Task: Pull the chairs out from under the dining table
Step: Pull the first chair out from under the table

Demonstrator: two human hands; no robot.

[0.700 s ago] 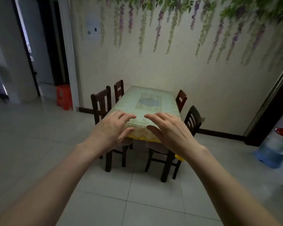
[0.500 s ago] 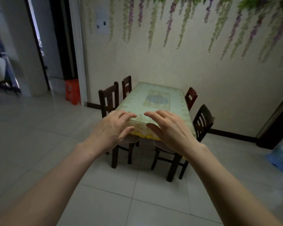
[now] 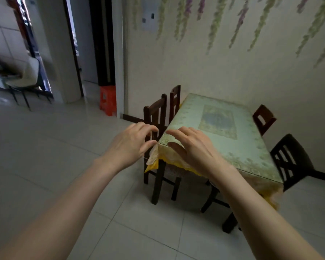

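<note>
Wood of the chairs: four dark chairs are seen at the dining table (image 3: 221, 126), all tucked in; none has been pulled out yet.
Head view, change: the table is seen larger and further to the right than 0.7 s ago, so the person has been brought closer and to the table's left side; both arms have been kept outstretched throughout.
Meaning for the task: the approach is judged nearly done, and the near left chair (image 3: 156, 117) is taken as the first to be drawn out.
Left hand (image 3: 131, 147): held in the air in front of that chair's slatted back, fingers spread and lightly curled, nothing gripped.
Right hand (image 3: 193, 147): held over the table's near corner, fingers loosely spread, nothing held; contact with the cloth cannot be told.
Other chairs: a far left chair (image 3: 174, 98) just behind the first, a far right chair (image 3: 264, 119) against the wall side, and a black near right chair (image 3: 291, 162) at the right edge.
Tablecloth (image 3: 176, 162): its yellow fringe is draped over the near corner and hangs beside the first chair's seat; it may be snagged when the chair is drawn.
Surroundings: an orange stool (image 3: 108, 102) stands by the doorway, well apart; the tiled floor (image 3: 54, 147) to the left of the chair lies open for the pull.
</note>
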